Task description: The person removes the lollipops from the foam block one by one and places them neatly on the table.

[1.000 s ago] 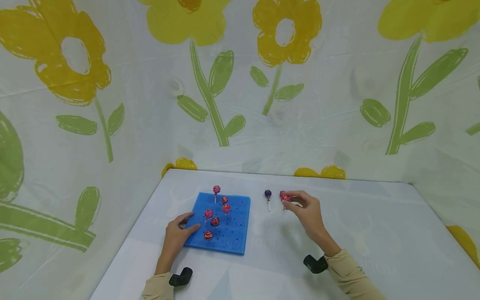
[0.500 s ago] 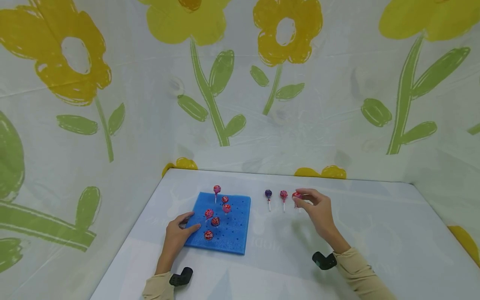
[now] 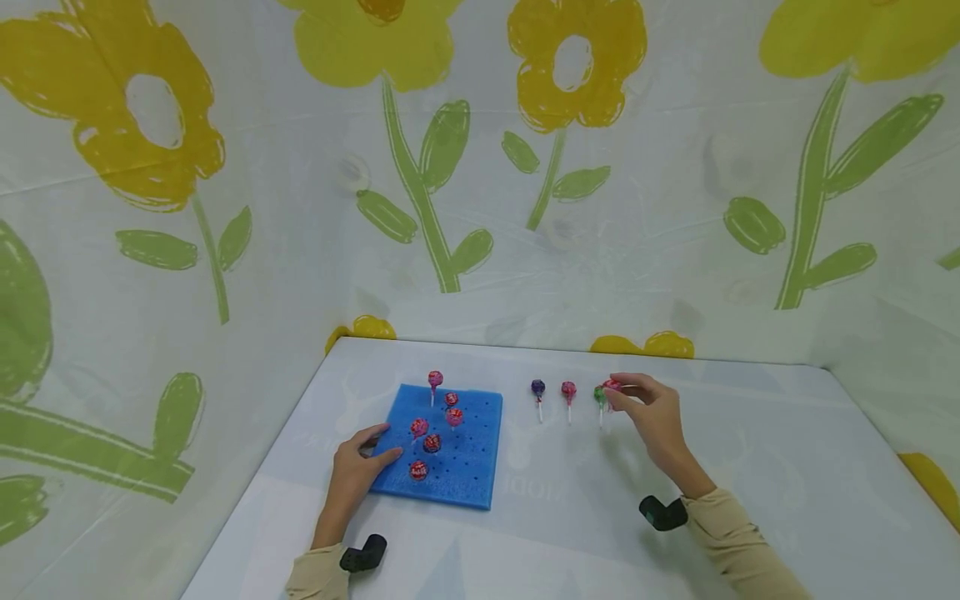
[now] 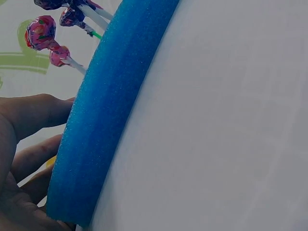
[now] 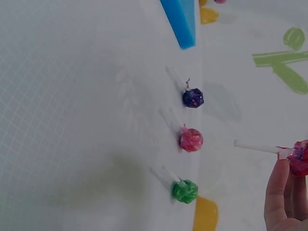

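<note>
My left hand (image 3: 355,468) grips the left edge of a blue foam board (image 3: 468,467) dotted with small holes. Its thumb lies over the top, and its other fingers are at the side, partly hidden. Several wrapped lollipops (image 3: 418,470) stand in the board, mostly red and pink. Farther right, my right hand (image 3: 654,412) pinches a red lollipop (image 5: 299,161) just below its head, the white stick free. Close beside that hand lies a green lollipop (image 5: 185,191) on the table. Left of it are a pink lollipop (image 3: 568,389) and a dark purple lollipop (image 3: 537,387), in a row.
The white table (image 3: 555,533) ends at a back edge against a flower-printed curtain (image 3: 637,250). A black wrist camera (image 3: 363,553) is on the left forearm, and another black wrist camera (image 3: 663,513) on the right.
My right hand has moved right with the red lollipop, away from the pink one, past the green one that now shows. My left hand and the foam board have stayed put.
</note>
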### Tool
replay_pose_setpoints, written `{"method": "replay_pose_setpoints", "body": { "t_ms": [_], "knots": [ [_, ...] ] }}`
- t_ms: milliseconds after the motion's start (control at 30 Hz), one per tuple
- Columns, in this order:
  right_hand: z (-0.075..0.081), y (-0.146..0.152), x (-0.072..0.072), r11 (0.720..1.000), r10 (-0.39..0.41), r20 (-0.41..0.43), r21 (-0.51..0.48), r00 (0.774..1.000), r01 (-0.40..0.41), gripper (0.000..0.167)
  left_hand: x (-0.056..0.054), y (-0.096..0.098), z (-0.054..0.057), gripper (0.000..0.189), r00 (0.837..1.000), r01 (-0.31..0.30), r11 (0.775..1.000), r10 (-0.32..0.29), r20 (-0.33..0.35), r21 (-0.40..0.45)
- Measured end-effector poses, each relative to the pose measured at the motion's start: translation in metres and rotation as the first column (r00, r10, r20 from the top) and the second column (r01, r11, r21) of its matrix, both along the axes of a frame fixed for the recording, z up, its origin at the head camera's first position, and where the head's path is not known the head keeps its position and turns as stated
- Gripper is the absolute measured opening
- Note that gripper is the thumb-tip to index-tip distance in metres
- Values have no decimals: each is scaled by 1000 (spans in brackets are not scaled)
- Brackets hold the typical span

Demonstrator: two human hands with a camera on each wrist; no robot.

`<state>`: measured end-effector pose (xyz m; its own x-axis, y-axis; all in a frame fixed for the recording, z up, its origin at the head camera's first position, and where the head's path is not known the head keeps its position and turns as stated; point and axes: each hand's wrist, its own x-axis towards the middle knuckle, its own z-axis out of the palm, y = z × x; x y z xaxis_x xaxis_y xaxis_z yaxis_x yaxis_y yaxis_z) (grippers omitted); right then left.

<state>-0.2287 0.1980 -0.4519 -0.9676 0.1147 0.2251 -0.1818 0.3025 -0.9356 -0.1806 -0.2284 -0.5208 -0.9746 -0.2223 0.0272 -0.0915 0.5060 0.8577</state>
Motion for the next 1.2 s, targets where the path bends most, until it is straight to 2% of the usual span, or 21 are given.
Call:
{"method": "replay_pose_setpoints", "body": {
  "t_ms": [200, 333, 433, 533, 633, 800, 900, 1033, 1200],
  "knots": [
    [-12, 11, -11, 1000, -12, -19, 2, 1000, 12, 35, -1, 0, -1, 53, 1000, -2, 1000, 2, 3, 0],
    [-35, 24, -29, 1000, -26, -56, 15, 998, 27, 46, -1, 0, -1, 53, 1000, -4, 1000, 4, 3, -7],
    [-63, 39, -48, 998, -55, -61, 10, 997, 55, 59, -1, 0, -1, 53, 1000, -7, 1000, 7, 6, -5],
    [-75, 47, -58, 996, -89, -20, -2, 996, 89, 66, 0, 0, -2, 52, 1000, -8, 1000, 8, 0, -6],
    [-80, 50, -64, 994, -108, 3, -4, 994, 108, 66, 0, 0, -1, 52, 1000, -8, 1000, 8, -4, -3],
    [-74, 49, -64, 993, -110, 27, 36, 994, 109, 59, -1, 0, -2, 53, 1000, -12, 1000, 12, -5, -4],
    [-59, 44, -57, 994, -95, 60, 61, 994, 92, 52, -2, 0, -2, 53, 1000, -12, 1000, 12, -4, -6],
    [-38, 36, -47, 992, -109, 147, 83, 983, 98, 46, -1, 1, -2, 52, 1000, -16, 1000, 16, -1, -3],
    [-32, 35, -48, 988, -125, 241, 123, 962, 97, 39, -1, 2, -2, 53, 1000, -17, 1000, 17, 11, -3]
  ]
}}
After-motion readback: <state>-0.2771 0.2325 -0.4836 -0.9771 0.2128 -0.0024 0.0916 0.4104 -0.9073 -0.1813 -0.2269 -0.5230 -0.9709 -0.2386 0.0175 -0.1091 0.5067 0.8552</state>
